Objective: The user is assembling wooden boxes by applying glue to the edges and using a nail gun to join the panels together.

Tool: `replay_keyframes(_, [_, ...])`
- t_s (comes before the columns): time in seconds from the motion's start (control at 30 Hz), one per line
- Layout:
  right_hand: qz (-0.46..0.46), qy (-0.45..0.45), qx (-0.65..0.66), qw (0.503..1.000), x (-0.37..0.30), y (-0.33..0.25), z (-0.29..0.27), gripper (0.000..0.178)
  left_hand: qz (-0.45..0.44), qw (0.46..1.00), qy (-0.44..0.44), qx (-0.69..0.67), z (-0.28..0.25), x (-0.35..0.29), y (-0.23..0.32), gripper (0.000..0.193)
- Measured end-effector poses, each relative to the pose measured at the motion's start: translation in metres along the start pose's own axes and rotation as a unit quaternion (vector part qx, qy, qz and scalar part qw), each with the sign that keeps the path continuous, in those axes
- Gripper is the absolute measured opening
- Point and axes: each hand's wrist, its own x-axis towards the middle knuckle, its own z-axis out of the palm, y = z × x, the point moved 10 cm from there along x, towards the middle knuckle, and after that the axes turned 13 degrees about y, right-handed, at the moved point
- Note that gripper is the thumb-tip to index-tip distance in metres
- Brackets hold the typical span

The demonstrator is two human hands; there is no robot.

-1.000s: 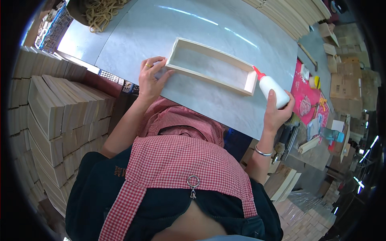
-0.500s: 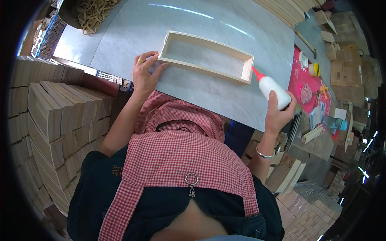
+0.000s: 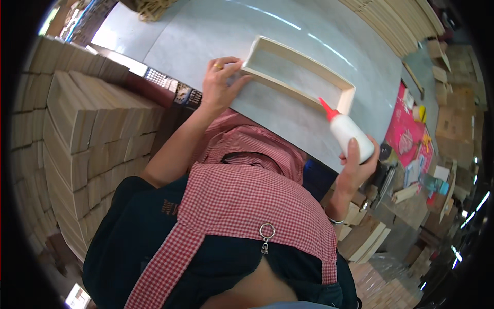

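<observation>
A long, shallow wooden box frame [image 3: 288, 86] stands on the grey tabletop, and the tabletop shows through its middle. My left hand [image 3: 221, 82] grips its left end, with the thumb at the front corner and the fingers against the end piece. My right hand [image 3: 357, 165] is wrapped round a white glue bottle [image 3: 350, 135] with a red pointed nozzle [image 3: 328, 109]. The bottle is tilted, its nozzle pointing up and left at the frame's front long side, near the right corner. Whether the tip touches the wood I cannot tell.
Wooden pieces are stacked high at left [image 3: 98, 118]. Long wooden strips [image 3: 393, 23] lie at the far right of the grey table [image 3: 190, 36]. Rubber bands [image 3: 154, 9] sit at the far left. A hammer [image 3: 413, 80] and a pink mat [image 3: 404, 129] are on the right.
The view has shifted, so the scene sits farther right. Relative to the frame, the glue bottle has moved from the right end to the front side. My left hand keeps its grip.
</observation>
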Motion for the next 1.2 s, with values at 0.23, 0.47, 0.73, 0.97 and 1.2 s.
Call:
replay_keyframes(0.23, [-0.056,-0.149,0.064,0.985,-0.043,-0.029,0.120,0.046,0.013,1.000,0.020,-0.011,-0.001,-0.001,0.001,0.035])
replay_keyframes(0.47, [-0.089,-0.177,0.061,0.978,-0.050,-0.043,0.145,0.047,0.020,0.999,0.024,-0.015,-0.004,0.001,0.002,0.034])
replay_keyframes(0.73, [-0.104,-0.133,-0.001,0.986,-0.029,-0.038,0.097,0.046,0.025,0.999,0.021,0.000,-0.002,0.000,0.003,0.036])
replay_keyframes(0.97, [-0.133,-0.055,-0.046,0.988,-0.007,-0.020,0.040,0.045,0.006,1.000,0.003,0.004,0.001,0.002,0.003,0.035])
replay_keyframes(1.2, [-0.085,-0.002,-0.079,0.993,0.008,-0.005,-0.013,0.043,-0.003,1.000,-0.012,0.018,0.002,-0.001,0.003,0.034])
